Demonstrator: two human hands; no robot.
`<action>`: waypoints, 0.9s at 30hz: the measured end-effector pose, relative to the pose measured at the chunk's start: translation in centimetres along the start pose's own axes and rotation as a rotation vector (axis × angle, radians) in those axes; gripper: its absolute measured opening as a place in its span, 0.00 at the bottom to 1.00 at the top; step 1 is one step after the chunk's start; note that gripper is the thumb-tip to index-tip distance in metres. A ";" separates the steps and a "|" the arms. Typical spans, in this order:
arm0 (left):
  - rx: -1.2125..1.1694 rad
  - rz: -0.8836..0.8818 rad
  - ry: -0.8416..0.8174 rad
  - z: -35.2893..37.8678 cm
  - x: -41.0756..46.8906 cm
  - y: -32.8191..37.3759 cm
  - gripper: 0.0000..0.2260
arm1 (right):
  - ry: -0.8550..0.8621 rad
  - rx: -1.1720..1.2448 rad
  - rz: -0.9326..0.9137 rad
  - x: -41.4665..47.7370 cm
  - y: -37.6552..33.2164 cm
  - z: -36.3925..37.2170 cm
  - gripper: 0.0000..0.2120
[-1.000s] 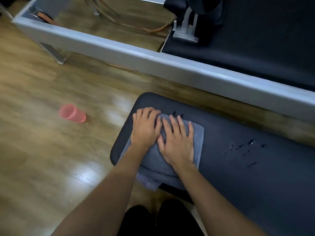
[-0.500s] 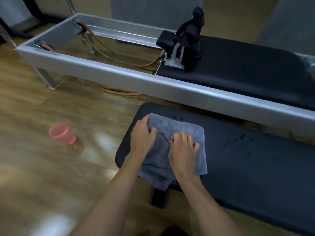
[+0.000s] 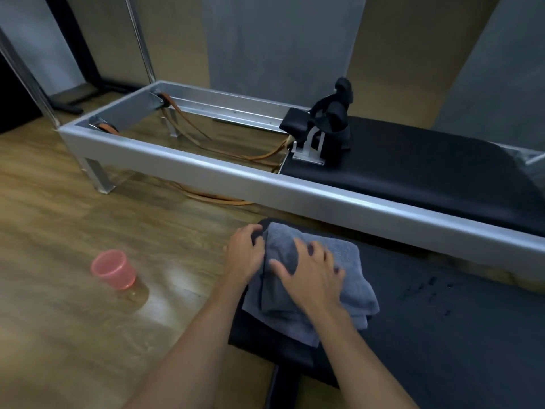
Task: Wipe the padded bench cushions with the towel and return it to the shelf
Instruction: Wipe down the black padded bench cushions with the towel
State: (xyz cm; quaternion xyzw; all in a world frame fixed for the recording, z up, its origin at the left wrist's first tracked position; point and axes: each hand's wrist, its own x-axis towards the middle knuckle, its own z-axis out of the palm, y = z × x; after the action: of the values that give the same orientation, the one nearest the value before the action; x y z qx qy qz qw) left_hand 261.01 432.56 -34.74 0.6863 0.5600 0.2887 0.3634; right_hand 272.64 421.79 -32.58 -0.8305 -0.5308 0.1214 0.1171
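Both hands have slid the towel toward the bench end at lower centre. Left hand grips its edge; right hand presses flat, fingers spread. Droplets at right may get missed; bunched folds could skip spots.

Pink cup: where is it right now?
In the head view the pink cup stands on the wooden floor at lower left, left of the left hand and the bench cushion, untouched.
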 end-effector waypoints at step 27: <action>-0.726 -0.368 -0.239 -1.6 4.9 -2.5 0.26 | 0.277 -0.255 -0.187 5.0 -4.3 6.2 0.16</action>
State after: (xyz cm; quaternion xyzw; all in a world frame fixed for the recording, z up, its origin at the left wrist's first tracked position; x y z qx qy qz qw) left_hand 259.34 437.86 -36.00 0.4310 0.4893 0.3159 0.6892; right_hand 268.94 428.48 -37.44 -0.7946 -0.5953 -0.0734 0.0938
